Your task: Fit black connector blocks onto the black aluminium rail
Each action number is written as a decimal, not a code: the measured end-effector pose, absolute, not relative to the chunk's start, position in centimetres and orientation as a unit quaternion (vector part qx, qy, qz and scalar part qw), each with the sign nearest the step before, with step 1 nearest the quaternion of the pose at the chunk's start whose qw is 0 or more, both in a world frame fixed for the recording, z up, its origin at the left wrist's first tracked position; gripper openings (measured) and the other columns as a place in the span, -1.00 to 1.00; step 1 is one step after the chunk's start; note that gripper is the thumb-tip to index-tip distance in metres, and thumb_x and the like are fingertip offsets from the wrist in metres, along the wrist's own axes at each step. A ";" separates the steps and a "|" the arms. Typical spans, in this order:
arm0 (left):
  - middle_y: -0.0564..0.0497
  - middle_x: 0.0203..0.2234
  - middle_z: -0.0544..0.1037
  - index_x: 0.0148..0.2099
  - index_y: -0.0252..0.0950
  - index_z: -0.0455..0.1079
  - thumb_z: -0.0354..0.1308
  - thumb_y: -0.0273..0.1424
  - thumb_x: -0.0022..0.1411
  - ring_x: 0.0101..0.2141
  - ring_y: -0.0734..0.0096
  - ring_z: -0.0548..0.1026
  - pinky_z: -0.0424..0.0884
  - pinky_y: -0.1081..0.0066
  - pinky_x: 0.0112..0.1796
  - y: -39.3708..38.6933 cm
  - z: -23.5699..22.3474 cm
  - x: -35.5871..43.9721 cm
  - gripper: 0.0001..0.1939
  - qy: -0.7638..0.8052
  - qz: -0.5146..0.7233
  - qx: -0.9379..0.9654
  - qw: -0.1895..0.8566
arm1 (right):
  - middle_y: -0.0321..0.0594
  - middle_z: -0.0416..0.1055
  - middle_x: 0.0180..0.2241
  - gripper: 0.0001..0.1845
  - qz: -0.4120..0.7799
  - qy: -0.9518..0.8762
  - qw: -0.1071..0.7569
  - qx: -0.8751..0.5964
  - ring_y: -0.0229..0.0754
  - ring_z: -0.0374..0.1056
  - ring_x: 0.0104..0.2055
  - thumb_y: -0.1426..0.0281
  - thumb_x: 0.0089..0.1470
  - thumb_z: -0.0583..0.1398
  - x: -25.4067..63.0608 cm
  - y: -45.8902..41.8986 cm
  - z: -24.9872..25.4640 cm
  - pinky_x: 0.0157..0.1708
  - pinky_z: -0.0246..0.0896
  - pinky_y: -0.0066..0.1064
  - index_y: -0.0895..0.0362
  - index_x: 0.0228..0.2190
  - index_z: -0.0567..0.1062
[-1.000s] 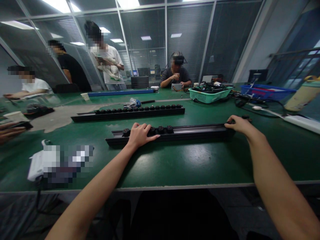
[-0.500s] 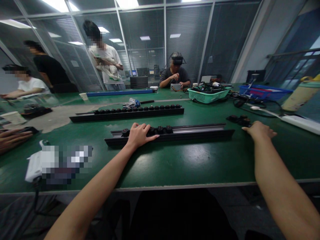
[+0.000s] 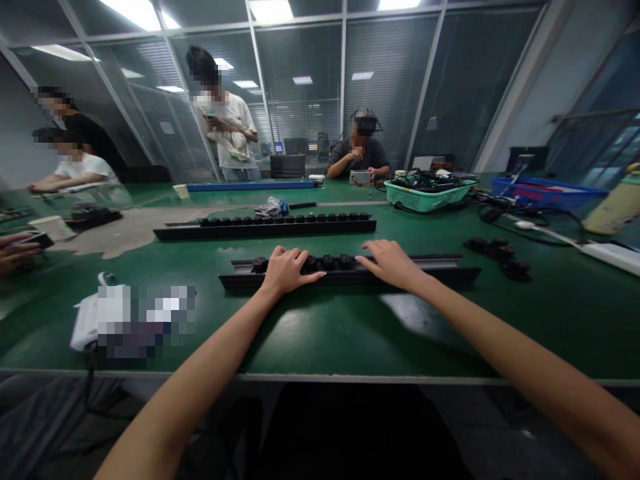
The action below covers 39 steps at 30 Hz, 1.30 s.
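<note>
1 white box (image 3: 89, 321) sits toward the left of the near edge of the surface (image 3: 345, 347), partly lost in a blurred patch. Farther in, parallel to that edge, lies the near rail (image 3: 447, 273). The left hand (image 3: 287, 272) clasps it left of its middle, fingers over the top, thumb along the near wall. The right hand (image 3: 393, 265) rests over its middle, thumb and fingertips slightly parted beside the blocks (image 3: 328, 262); whether they pinch anything, I can't tell from where I stand.

At least 4 blocks show in the channel. I'd judge the near rail stiff, probably metal, fairly weighty, its smooth walls a little slippery; best held by the outer walls toward its ends. The blocks look light and hard, easiest pinched by their sides.

Loose blocks (image 3: 500, 251) lie past its right end, toward the right edge. Beyond, the far rail (image 3: 270, 231) carries 1 long row of similar pieces. Nearer the far edge stand a green basket (image 3: 425, 198) and a blue tub (image 3: 547, 195). I can read no brand, label or writing on any of it.
</note>
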<state>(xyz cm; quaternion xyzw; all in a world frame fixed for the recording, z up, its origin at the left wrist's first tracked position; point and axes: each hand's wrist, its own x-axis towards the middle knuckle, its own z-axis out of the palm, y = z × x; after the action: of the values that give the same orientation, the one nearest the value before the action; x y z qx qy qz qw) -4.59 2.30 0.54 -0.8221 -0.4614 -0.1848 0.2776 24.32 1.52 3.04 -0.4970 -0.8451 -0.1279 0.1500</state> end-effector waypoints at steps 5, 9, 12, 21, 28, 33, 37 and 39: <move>-0.13 -0.35 0.54 -0.18 -0.29 0.46 -0.11 0.23 0.24 -0.34 0.20 0.46 0.21 0.18 -0.15 2.4 0.5 -4.7 -0.31 -0.460 -0.189 -0.823 0.276 | 0.04 0.49 -0.14 -0.63 -0.091 -0.872 0.072 -0.475 0.02 0.39 -0.12 0.20 0.26 0.03 19.1 1.6 4.1 -0.18 0.09 -0.29 0.22 -0.07 0.37; -0.14 -0.34 0.55 -0.17 -0.29 0.46 -0.11 0.24 0.23 -0.35 0.21 0.46 0.21 0.18 -0.14 2.6 0.2 -4.7 -0.31 -0.456 -0.193 -0.823 0.280 | -0.01 0.51 -0.15 -0.66 -0.046 -0.860 0.072 -0.503 0.01 0.41 -0.14 0.23 0.20 0.09 18.6 2.2 4.5 -0.26 0.09 -0.33 0.17 -0.06 0.34; -0.14 -0.34 0.54 -0.17 -0.30 0.46 -0.12 0.25 0.23 -0.35 0.20 0.46 0.21 0.17 -0.14 2.6 0.1 -4.7 -0.29 -0.457 -0.190 -0.821 0.284 | -0.05 0.52 -0.17 -0.67 -0.018 -0.841 0.083 -0.534 0.00 0.42 -0.16 0.24 0.17 0.11 18.3 2.6 4.3 -0.32 0.08 -0.34 0.13 -0.08 0.34; -0.15 -0.35 0.55 -0.16 -0.30 0.47 -0.09 0.23 0.23 -0.35 0.18 0.47 0.21 0.16 -0.15 2.4 0.5 -4.5 -0.31 -0.455 -0.192 -0.823 0.281 | -0.05 0.52 -0.18 -0.69 0.004 -0.819 0.089 -0.568 -0.04 0.42 -0.20 0.26 0.13 0.14 19.0 2.4 4.6 -0.34 0.09 -0.36 0.11 -0.10 0.38; -0.14 -0.35 0.55 -0.17 -0.30 0.46 -0.11 0.24 0.23 -0.35 0.18 0.47 0.20 0.17 -0.15 2.1 0.7 -4.5 -0.31 -0.459 -0.190 -0.823 0.276 | -0.12 0.51 -0.23 -0.72 0.031 -0.809 0.122 -0.574 -0.09 0.39 -0.25 0.24 0.11 0.18 21.6 2.8 3.7 -0.37 0.05 -0.39 0.09 -0.16 0.40; -0.15 -0.33 0.56 -0.17 -0.30 0.46 -0.11 0.24 0.23 -0.34 0.17 0.47 0.21 0.17 -0.15 2.1 0.7 -4.5 -0.30 -0.460 -0.188 -0.823 0.275 | -0.11 0.49 -0.22 -0.74 0.018 -0.824 0.228 -0.518 -0.13 0.37 -0.22 0.21 0.21 0.11 23.0 2.4 1.4 -0.25 0.10 -0.38 0.13 -0.15 0.39; -0.14 -0.33 0.55 -0.17 -0.29 0.46 -0.12 0.23 0.24 -0.34 0.19 0.47 0.21 0.17 -0.15 2.1 0.7 -4.5 -0.31 -0.460 -0.185 -0.821 0.284 | -0.07 0.49 -0.17 -0.68 -0.006 -0.823 0.252 -0.510 -0.07 0.36 -0.09 0.16 0.27 0.06 22.9 2.0 0.4 -0.12 0.09 -0.32 0.13 -0.15 0.40; -0.14 -0.34 0.55 -0.17 -0.29 0.46 -0.11 0.23 0.24 -0.35 0.20 0.47 0.21 0.17 -0.15 2.1 0.7 -4.5 -0.32 -0.459 -0.185 -0.821 0.285 | -0.06 0.49 -0.18 -0.64 -0.027 -0.815 0.248 -0.524 -0.05 0.36 -0.08 0.12 0.27 0.04 22.5 1.7 0.4 -0.09 0.08 -0.30 0.14 -0.17 0.40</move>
<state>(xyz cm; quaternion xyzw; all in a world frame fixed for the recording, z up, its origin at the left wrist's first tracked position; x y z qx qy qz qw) -4.52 2.11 0.66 -0.8205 -0.4594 -0.1850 0.2854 22.45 1.74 0.43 -0.5237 -0.8146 -0.0273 0.2476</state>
